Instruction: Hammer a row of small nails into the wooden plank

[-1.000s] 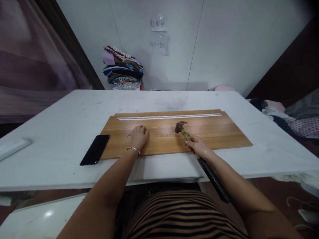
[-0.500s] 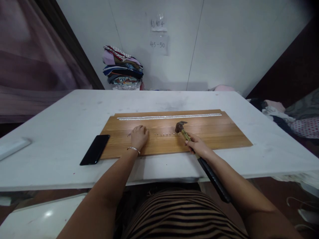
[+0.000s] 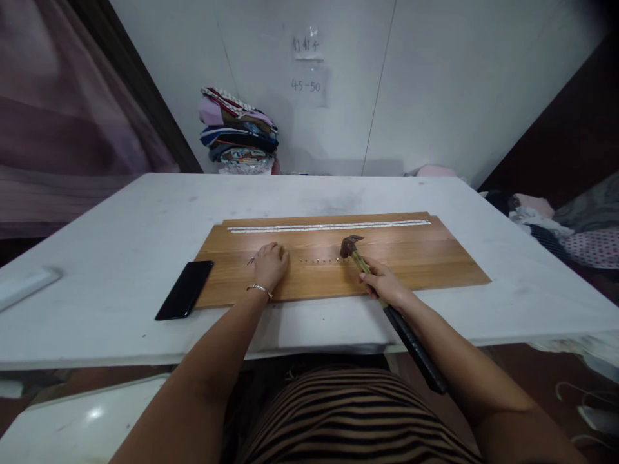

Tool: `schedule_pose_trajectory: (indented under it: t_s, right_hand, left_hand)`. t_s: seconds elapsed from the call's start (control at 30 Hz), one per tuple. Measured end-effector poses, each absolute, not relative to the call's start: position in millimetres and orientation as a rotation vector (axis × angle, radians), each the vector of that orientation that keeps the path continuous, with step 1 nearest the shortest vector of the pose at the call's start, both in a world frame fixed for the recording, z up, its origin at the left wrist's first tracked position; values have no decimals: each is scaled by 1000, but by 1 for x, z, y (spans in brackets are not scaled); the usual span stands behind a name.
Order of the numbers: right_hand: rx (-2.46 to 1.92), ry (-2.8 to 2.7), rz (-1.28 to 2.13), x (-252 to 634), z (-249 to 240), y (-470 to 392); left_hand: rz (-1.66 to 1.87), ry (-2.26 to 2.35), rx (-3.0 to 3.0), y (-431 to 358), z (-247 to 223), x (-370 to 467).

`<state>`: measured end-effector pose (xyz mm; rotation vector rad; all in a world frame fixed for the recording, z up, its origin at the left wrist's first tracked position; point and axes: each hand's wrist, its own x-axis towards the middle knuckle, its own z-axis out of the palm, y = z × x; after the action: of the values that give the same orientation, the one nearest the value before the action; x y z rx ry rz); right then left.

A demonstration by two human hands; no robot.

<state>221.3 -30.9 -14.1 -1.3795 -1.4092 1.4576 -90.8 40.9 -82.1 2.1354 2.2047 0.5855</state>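
Note:
My right hand (image 3: 383,282) grips a claw hammer (image 3: 411,341) high on its yellowish shaft, with the black handle running back along my forearm. The rusty hammer head (image 3: 348,247) is at the right end of a row of several small nails (image 3: 318,261) on the wooden board (image 3: 411,258). My left hand (image 3: 271,264), a bracelet at its wrist, rests palm down on the board, left of the row. Its fingers lie on the wood, slightly bent, and no held object shows. A few loose nails (image 3: 250,261) lie by its left side, partly covered.
Two white measuring strips (image 3: 329,227) lie along the board's far side. A black phone (image 3: 184,290) touches the board's left end. The white table (image 3: 120,258) carries a white object (image 3: 29,287) at far left. Folded clothes (image 3: 239,132) are stacked by the wall.

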Motion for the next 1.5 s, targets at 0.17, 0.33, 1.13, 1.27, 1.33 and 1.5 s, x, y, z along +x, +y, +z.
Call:
schedule_pose_trajectory:
  t_s: [0.17,0.33,1.13,1.27,1.33,1.5]
  right_hand:
    - [-1386,-1401,1461,220,-11,-32]
    - [-1409,-1375,1477,219,-13,-32]
    - [-1392,-1391,1468,221,-13,-31]
    - [-1386,-1385,1463,221,-12,-31]
    - [-1392,-1386,1455,220,-12,-32]
    - [-1404,-1392,1461,220,-15,-32]
  left_hand:
    - [583,2207,2122,41,-82,-91]
    - [572,2197,2126,41,-80,-91]
    - [567,2218,2130,41,-81,-91]
    - [573,2210,2128,41,-82,-91]
    - [577,2214,2126,41,-82,-91]
    - [565,2211,2137,41,-80,-91]
